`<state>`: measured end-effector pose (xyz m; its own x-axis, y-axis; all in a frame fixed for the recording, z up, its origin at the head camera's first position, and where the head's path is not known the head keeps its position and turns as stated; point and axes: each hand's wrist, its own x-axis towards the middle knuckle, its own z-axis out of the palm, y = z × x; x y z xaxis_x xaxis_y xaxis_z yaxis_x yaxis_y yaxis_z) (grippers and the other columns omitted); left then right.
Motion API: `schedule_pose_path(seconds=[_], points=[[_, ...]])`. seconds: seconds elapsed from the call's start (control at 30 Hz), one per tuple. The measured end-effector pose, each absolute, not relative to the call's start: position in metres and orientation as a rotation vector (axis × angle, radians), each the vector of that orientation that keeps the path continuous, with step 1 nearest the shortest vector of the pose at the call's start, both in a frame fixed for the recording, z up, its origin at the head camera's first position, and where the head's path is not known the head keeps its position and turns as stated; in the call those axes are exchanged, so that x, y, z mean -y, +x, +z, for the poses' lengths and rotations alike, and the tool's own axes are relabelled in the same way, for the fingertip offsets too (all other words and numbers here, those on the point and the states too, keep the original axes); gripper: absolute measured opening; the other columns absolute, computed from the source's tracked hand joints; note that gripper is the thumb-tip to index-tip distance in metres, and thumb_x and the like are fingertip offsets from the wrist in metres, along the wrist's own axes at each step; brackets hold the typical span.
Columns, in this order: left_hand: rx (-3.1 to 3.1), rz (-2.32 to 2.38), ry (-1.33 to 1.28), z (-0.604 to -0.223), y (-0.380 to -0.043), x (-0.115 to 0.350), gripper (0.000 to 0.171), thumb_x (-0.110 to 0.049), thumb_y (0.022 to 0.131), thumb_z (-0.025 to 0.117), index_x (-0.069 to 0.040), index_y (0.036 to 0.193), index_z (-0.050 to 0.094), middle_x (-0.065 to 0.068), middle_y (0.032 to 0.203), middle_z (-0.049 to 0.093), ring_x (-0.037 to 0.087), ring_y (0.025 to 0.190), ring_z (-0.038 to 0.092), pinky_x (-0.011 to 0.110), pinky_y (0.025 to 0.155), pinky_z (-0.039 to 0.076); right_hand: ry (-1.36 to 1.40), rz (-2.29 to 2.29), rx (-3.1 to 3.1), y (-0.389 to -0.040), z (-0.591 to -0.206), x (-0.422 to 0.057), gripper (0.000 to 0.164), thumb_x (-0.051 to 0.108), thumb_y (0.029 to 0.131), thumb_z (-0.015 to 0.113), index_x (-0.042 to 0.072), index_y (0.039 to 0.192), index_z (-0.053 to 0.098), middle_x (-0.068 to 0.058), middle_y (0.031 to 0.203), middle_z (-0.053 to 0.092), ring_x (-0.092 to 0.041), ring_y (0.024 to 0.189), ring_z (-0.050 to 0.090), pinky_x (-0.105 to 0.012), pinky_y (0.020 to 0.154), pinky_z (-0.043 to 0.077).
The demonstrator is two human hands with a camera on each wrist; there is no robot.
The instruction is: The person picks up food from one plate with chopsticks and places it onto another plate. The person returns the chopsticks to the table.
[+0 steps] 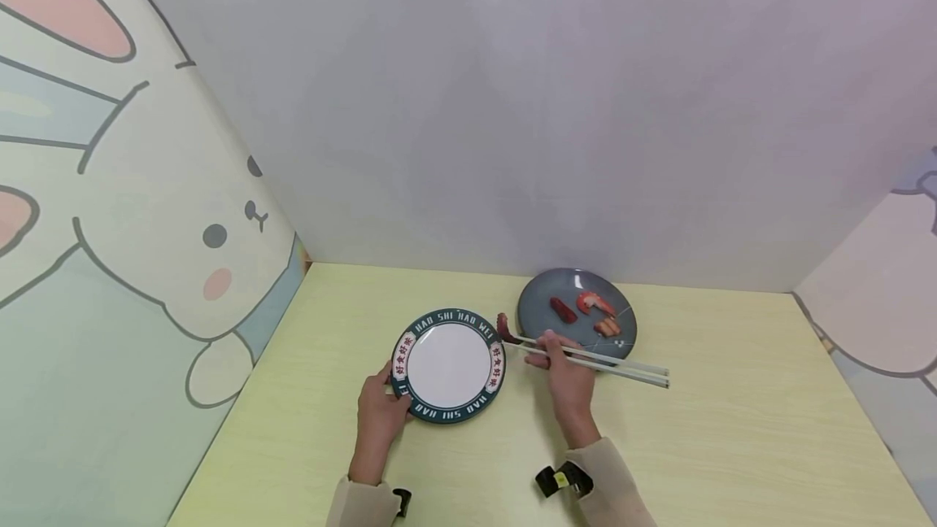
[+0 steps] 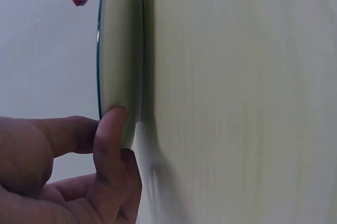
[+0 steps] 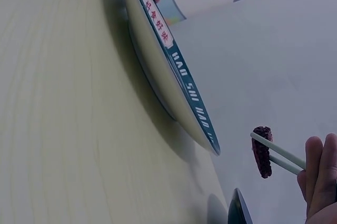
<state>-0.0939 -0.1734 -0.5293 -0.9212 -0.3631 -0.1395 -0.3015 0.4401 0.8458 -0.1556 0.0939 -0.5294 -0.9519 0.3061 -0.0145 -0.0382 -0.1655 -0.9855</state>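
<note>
A white plate (image 1: 449,366) with a dark green lettered rim lies on the table. My left hand (image 1: 382,415) pinches its lower left edge, thumb and fingers on the rim in the left wrist view. Pale green chopsticks (image 1: 629,375) are held in my right hand (image 1: 571,387). Their tips grip a dark red, bumpy octopus tentacle (image 3: 261,153), raised above the table just off the white plate's right rim. Behind the right hand, a grey plate (image 1: 538,303) carries a shrimp (image 1: 594,302), a dark red sausage-like piece (image 1: 563,310) and a brownish striped piece (image 1: 607,327).
The pale yellow wooden table (image 1: 732,405) extends to both sides and in front of the plates. A plain grey-white wall (image 1: 468,145) rises close behind the grey plate. Side panels with cartoon drawings (image 1: 161,234) flank the table.
</note>
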Motion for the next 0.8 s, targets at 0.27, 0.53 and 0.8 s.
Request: schedule_pose_path(seconds=[0.27,0.53,0.8], points=[[2.613,-1.512,0.6,-0.528,-0.094,0.174,0.073,0.013,0.085,0.065,0.019,0.152,0.037,0.033,0.121,0.051,0.028,0.085,0.065,0.031,0.057,0.06,-0.299,2.214,1.823,-0.158,-0.53,-0.103,0.034,0.01,0.107,0.061,-0.023,0.109,0.066,-0.019,0.089,0.076,-0.009,0.062,0.075,-0.02,0.072,0.06],[2.614,-1.515,0.606,-0.528,-0.093,0.174,0.073,0.013,0.085,0.065,0.019,0.153,0.037,0.033,0.123,0.051,0.028,0.086,0.064,0.031,0.058,0.06,-0.298,2.212,1.768,-0.159,-0.531,-0.111,0.034,0.01,0.106,0.062,-0.023,0.106,0.067,-0.009,0.079,0.075,-0.008,0.059,0.073,-0.019,0.071,0.059],[2.606,-1.508,0.609,-0.529,-0.094,0.174,0.073,0.014,0.085,0.065,0.019,0.153,0.038,0.033,0.123,0.051,0.027,0.084,0.065,0.031,0.057,0.059,-0.322,2.275,1.675,-0.161,-0.53,-0.118,0.029,0.009,0.106,0.062,-0.019,0.103,0.069,-0.006,0.081,0.074,-0.01,0.059,0.074,-0.025,0.069,0.063]])
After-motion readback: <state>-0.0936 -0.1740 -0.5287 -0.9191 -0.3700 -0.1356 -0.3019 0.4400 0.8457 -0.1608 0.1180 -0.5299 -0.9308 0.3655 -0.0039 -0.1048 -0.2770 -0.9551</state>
